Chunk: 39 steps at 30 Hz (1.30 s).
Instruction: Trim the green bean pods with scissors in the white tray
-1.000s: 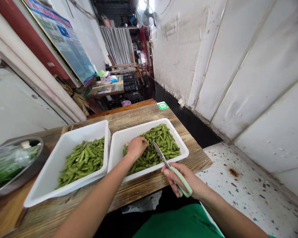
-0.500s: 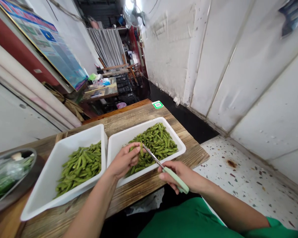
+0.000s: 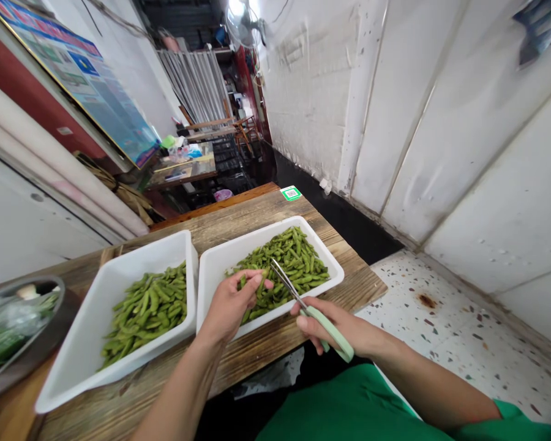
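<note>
Over the right white tray (image 3: pixel 320 244), my left hand (image 3: pixel 236 300) pinches a green soybean pod (image 3: pixel 264 273) between thumb and fingers. My right hand (image 3: pixel 333 324) grips scissors (image 3: pixel 327 323) with pale green handles. Their metal blades are slightly parted, with the tips close to the pod. A heap of pods (image 3: pixel 298 251) fills much of the right tray, below the hands. To the left stands a deeper white tray (image 3: pixel 73 367), and more green pods (image 3: pixel 153 303) lie in it.
Both trays rest on a wooden table (image 3: pixel 239 370). At the far left is a metal bowl (image 3: pixel 50 334) with bagged greens. A green QR-code card (image 3: pixel 291 193) lies at the table's far corner. Beyond stands another cluttered table (image 3: pixel 183 174); a white wall (image 3: pixel 395 122) runs along the right.
The scissor blades have opened from closed, and their tips have shifted slightly right. My left hand has lowered a little and turned the pod so that it points towards the blades.
</note>
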Each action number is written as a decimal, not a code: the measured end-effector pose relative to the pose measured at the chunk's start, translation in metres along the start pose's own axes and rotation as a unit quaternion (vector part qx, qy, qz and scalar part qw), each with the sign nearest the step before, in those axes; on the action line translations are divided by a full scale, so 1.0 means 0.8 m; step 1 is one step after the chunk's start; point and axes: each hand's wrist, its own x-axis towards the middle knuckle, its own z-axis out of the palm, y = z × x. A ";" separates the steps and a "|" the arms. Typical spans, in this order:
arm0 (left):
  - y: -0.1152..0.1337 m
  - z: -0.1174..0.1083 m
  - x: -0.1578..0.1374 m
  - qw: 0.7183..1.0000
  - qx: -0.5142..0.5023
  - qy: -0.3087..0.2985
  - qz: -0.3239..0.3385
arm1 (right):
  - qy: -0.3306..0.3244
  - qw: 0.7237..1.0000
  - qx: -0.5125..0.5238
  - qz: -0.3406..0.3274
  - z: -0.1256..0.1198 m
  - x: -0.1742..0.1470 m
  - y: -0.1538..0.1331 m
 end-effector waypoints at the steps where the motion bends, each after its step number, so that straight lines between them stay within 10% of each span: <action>1: 0.001 0.002 -0.001 1.000 -0.002 0.002 -0.001 | 0.001 1.000 -0.003 0.000 0.000 0.000 0.000; 20: -0.003 0.016 -0.003 0.995 0.008 -0.077 -0.066 | 0.053 0.998 -0.034 -0.013 -0.004 0.009 0.018; 39: -0.018 0.018 0.001 0.984 -0.168 0.059 -0.010 | -0.024 0.987 0.156 0.044 0.017 0.010 0.035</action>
